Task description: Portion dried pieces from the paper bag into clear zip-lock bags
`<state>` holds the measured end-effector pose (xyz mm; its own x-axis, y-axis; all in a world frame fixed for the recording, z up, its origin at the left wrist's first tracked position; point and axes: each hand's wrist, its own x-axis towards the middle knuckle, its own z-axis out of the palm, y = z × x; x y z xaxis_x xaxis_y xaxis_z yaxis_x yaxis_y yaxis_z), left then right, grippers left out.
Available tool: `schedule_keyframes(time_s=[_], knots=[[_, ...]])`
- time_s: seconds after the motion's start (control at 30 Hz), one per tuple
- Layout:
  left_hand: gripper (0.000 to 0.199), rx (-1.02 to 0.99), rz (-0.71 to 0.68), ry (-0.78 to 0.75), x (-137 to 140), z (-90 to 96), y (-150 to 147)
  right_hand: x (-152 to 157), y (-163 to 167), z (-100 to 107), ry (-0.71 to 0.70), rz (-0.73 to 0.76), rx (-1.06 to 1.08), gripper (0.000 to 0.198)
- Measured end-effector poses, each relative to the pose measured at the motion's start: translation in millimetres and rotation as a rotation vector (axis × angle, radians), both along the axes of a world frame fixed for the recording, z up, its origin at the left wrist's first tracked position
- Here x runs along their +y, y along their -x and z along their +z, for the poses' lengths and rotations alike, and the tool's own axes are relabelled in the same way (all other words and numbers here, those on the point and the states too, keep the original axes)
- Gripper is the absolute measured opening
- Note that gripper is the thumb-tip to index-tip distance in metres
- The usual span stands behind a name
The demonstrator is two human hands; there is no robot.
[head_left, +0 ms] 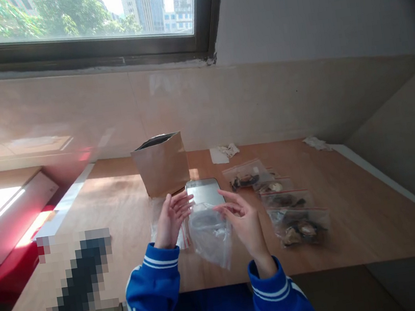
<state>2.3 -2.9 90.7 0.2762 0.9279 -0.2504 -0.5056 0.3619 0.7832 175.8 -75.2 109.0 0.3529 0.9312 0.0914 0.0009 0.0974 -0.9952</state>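
A clear plastic bag (pixel 212 237) hangs above the table between my hands, its mouth partly spread. My right hand (pixel 242 216) pinches the bag's upper right edge, with the index finger stretched out above. At the bag's left my left hand (pixel 173 217) is open, its fingers apart and pointing toward the bag. Just behind the bag lies a flat silver device (pixel 204 191), like a small scale. Beneath and beside my left hand are flat clear bags (pixel 182 237) with red stripes.
An upright brown paper bag (pixel 163 167) stands open at the back. To the right lie several zip bags (pixel 303 229) holding dark, dried pieces. White crumpled paper (pixel 229 150) sits near the wall. A pixelated dark object (pixel 83 276) with cables occupies the left front of the table (pixel 361 206).
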Motion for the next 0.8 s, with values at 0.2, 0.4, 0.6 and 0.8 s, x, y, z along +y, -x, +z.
schedule_keyframes(time_s=[0.2,0.4,0.6,0.8], knots=[[0.028,0.414,-0.037,-0.316,-29.4,16.3,-10.4,-3.2,10.6,1.7,0.003,-0.009,-0.006,0.043],[0.039,0.459,0.264,-0.322,-25.2,13.5,12.7,-3.8,5.9,3.7,-0.064,-0.299,0.077,0.047],[0.055,0.378,-0.074,-0.228,-37.6,3.2,16.0,-2.6,1.1,0.7,-0.062,-0.282,0.149,0.053],[0.045,0.389,-0.386,-0.241,-68.3,0.0,5.9,-2.9,4.7,-0.4,-0.091,-0.297,0.082,0.053]])
